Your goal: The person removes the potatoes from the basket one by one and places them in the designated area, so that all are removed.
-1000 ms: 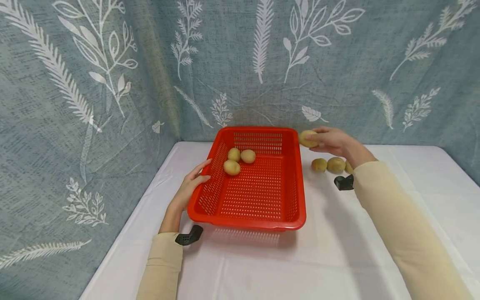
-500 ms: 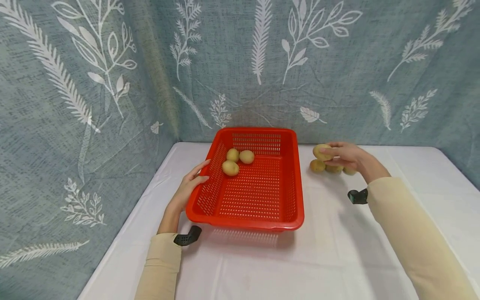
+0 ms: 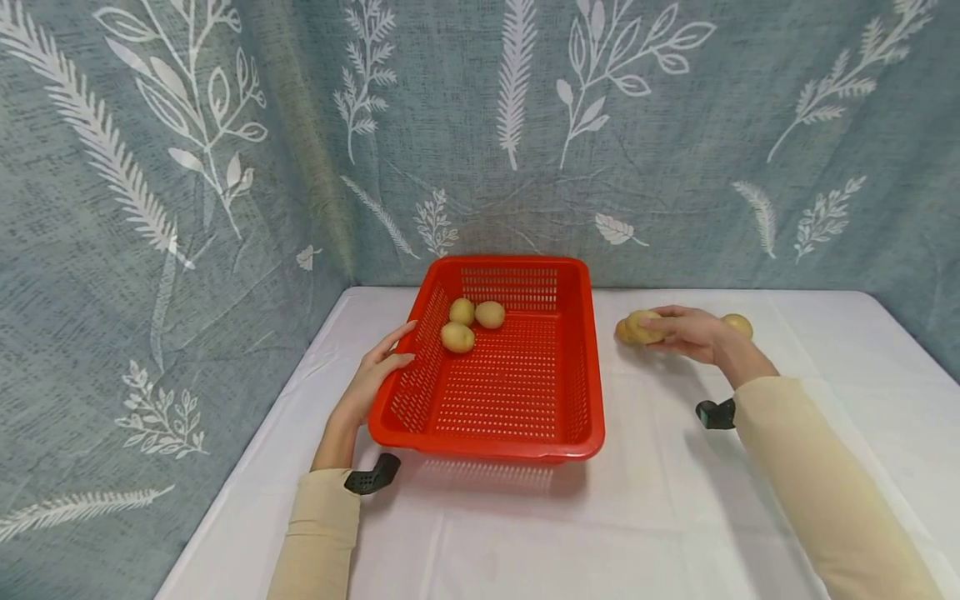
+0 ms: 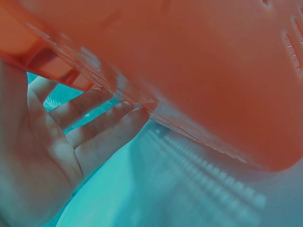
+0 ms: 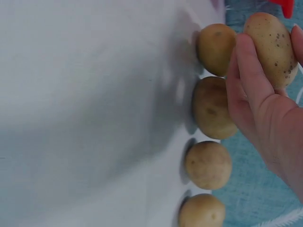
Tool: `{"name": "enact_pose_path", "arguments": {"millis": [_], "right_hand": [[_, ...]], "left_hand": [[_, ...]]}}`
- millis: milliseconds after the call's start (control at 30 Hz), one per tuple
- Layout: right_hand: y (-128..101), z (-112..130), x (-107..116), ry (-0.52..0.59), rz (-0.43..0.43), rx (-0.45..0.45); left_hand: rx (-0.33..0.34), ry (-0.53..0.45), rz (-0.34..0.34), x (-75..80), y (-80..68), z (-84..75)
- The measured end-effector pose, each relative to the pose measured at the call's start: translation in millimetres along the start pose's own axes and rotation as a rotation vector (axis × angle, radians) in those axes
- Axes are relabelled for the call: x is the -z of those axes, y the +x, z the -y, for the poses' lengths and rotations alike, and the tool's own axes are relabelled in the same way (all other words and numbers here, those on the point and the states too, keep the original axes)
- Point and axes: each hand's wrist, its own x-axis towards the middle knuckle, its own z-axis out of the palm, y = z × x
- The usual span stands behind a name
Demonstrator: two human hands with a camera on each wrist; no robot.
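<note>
A white desk (image 3: 517,533) has a red basket (image 3: 498,400) near its far edge, left of the middle. The left hand (image 3: 366,387) lies nearly straight against its left side. The right hand (image 3: 693,333) grips one potato (image 5: 272,49) by the row of potatoes (image 5: 208,164) near the far edge, maybe putting it down. Next it should let go gently. Three potatoes (image 3: 457,337) sit inside the basket. From above, the right hand hides some of the row; the right wrist view cuts off the last one.

A blue-grey fabric curtain (image 3: 450,150) with a white leaf-and-sprig print hangs behind and to the left of a flat, faintly creased, white-cloth-covered table (image 3: 517,542).
</note>
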Motion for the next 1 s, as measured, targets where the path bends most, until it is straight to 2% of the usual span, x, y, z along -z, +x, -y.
{"name": "enact_pose_path", "arguments": {"millis": [200, 667, 867, 1000], "right_hand": [[-1, -11, -3, 0.011, 0.017, 0.003], [-1, -26, -14, -0.117, 0.066, 0.002], [0, -30, -17, -0.137, 0.032, 0.012], [-1, -28, -23, -0.225, 0.003, 0.033]], "left_hand": [[0.002, 0.006, -0.005, 0.0, -0.7, -1.5], [0.005, 0.005, -0.003, -1.2, -0.3, -1.4], [0.002, 0.004, 0.005, -1.6, -0.9, -1.4], [0.001, 0.003, 0.005, -1.4, -0.8, -1.5]]}}
